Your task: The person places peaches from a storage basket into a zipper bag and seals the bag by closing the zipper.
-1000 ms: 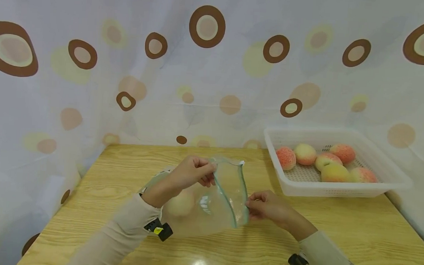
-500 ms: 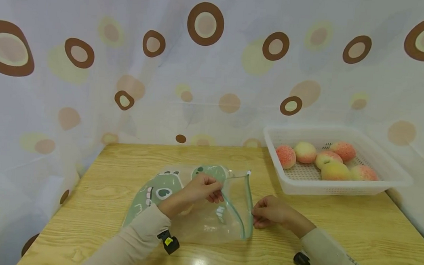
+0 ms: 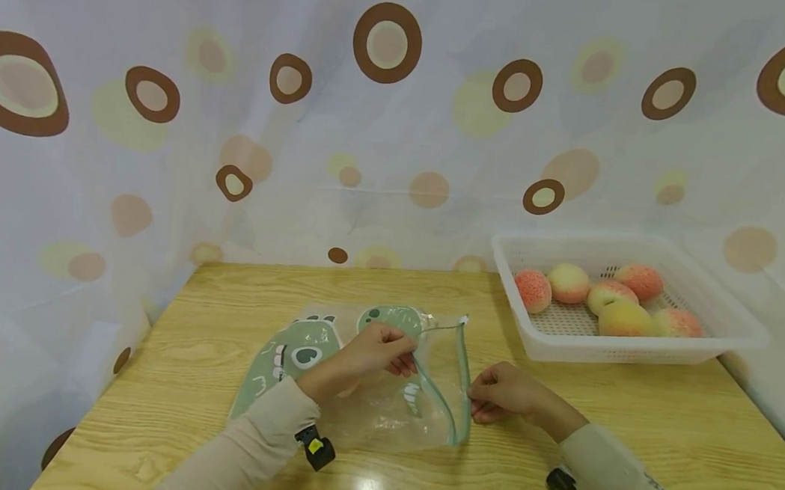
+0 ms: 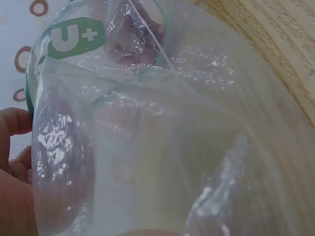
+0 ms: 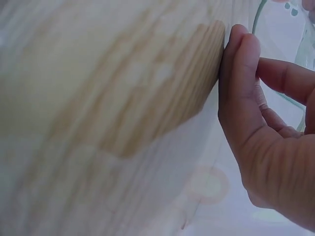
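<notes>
wooden table (image 3: 192, 323), white basket (image 3: 629, 352) (six fruits (image 3: 568, 284) inside), hands (image 3: 374, 352) (image 3: 508, 391) pinching clear bag (image 3: 381, 424)

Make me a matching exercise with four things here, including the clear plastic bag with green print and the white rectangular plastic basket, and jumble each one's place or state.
Column one:
1. Clear plastic bag with green print
2. White rectangular plastic basket
3. Round yellow fruit
4. Bare right hand

Column two:
A. Inside the basket
B. Pinching the bag
C. Mouth held open
D. At the wooden table's back right

Pairs: 1-C, 2-D, 3-A, 4-B
</notes>
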`<state>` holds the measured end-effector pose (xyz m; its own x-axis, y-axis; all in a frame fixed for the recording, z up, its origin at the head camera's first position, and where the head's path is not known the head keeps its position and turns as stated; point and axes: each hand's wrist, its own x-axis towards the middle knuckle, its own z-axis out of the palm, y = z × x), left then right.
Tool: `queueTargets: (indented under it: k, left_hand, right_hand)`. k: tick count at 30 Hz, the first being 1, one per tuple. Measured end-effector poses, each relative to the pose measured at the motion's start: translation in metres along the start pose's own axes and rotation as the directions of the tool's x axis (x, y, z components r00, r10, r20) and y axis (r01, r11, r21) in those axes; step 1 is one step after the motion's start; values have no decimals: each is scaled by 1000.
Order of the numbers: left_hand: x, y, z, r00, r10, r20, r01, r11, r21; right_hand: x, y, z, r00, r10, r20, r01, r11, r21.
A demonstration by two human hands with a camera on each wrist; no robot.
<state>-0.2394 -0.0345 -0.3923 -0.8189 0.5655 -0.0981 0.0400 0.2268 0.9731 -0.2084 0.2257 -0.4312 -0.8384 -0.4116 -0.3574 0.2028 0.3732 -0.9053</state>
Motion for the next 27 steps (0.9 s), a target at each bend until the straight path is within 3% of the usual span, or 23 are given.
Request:
queueTargets:
  k: [4, 8, 18, 27]
  left_hand:
    - [-1, 1, 0, 1000, 0, 10, 0, 1000, -1]
    - [-1, 2, 0, 1000, 3, 13, -3, 1000, 2]
    - [-2, 5, 0, 1000, 10, 11, -11, 1000, 16]
    - [-2, 2, -1, 1000, 2, 11, -2, 1000, 0]
  right_hand:
    - [-3, -3, -2, 999, -41, -2, 41, 999, -22]
    - [-9, -10, -6, 995, -103, -11, 101, 988, -117]
    - [-29, -49, -9, 979, -182, -96, 152, 954, -257]
    - [-45, -76, -19, 960, -253, -122, 200, 921, -334]
